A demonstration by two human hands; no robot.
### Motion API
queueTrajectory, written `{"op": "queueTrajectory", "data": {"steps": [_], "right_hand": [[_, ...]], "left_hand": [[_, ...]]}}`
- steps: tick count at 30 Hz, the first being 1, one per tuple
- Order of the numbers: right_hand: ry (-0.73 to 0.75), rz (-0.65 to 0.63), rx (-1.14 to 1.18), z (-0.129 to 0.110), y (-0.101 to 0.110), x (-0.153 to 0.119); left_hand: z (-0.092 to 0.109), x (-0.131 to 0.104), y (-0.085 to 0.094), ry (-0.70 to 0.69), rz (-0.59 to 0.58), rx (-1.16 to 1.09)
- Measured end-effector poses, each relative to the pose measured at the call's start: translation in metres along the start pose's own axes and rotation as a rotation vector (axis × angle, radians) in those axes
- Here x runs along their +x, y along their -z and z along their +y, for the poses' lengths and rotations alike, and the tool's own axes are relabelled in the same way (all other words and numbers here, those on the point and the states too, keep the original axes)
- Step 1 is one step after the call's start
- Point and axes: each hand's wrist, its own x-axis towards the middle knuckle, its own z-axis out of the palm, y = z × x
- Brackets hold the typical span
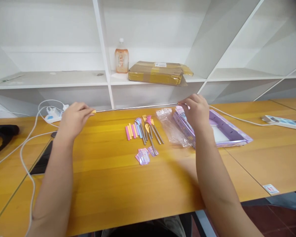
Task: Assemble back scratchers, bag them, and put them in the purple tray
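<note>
A long thin metal rod (138, 107) stretches level between my two hands above the back of the table. My left hand (76, 119) pinches its yellow end. At the other end, the fingers of my right hand (195, 110) are closed on the rod's tip. Below it on the table lie several small hand-shaped heads on metal rods (151, 133), in yellow, blue, pink and purple. Left of them is a row of coloured sticks (134, 131). Small printed cards (143, 156) lie in front.
Clear plastic bags (174, 128) and an open purple box (233, 133) lie on the right. A power strip (283, 122) is further right. White cables (27, 140) and a phone (42, 159) are left. The shelf holds a bottle (121, 59) and carton (155, 73).
</note>
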Motion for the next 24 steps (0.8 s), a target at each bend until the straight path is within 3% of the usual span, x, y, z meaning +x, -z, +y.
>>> {"op": "queueTrajectory", "data": {"steps": [5,10,16,19,24], "right_hand": [[0.152,0.019,-0.002,-0.044,-0.005,0.008],[0.221,0.059,0.001,-0.074,0.013,0.013],[0.375,-0.102,0.128,-0.136,0.025,0.008],[0.396,-0.158,0.158,-0.152,0.020,0.005],[0.429,-0.159,0.160,-0.144,0.013,0.006]], "left_hand": [[0.051,0.015,-0.010,-0.046,-0.028,-0.052],[0.082,0.022,-0.014,-0.028,0.077,-0.150],[0.133,0.023,-0.016,-0.061,0.059,-0.248],[0.143,0.023,-0.015,-0.070,0.036,-0.283],[0.136,0.025,-0.009,-0.103,-0.021,-0.281]]}}
